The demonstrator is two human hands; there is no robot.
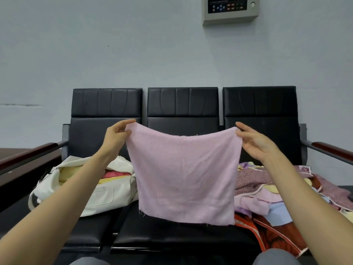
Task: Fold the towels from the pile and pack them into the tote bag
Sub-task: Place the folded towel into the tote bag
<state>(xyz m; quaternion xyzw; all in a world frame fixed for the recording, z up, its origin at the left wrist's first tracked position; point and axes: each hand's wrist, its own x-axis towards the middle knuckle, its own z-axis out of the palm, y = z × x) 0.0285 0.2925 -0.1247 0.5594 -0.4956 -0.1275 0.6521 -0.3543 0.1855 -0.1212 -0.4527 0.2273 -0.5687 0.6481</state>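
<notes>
Pink towel [183, 176]: held up, spread flat and facing the camera, in front of the middle seat of a black three-seat bench [183, 104].

Left hand [117, 134]: thumb and fingers pinch the towel's upper left corner. Right hand [254, 142]: thumb and fingers pinch the upper right corner, the other fingers extended. Both forearms reach forward, well apart.

Edges: the upper edge sags in a shallow curve between the two hands. Both side edges hang straight down. The lower edge hangs free above the middle seat cushion [172, 236], with loose threads at the lower left corner. No fold is made in the towel yet.

Tote bag [107, 196]: cream, on the left seat, mouth open upward, with pink and yellow cloth inside. In this view the towel's left edge covers the bag's right end.

Pile of towels [267, 188]: mixed colours, on the right seat, partly behind the towel's right edge. An orange-red cloth [267, 232] lies at the seat's front.

Room: black cushion shows below the towel, between bag and pile. Wood-topped armrests [28, 155] bound the bench at both ends. A grey control panel [231, 10] hangs on the wall above.
</notes>
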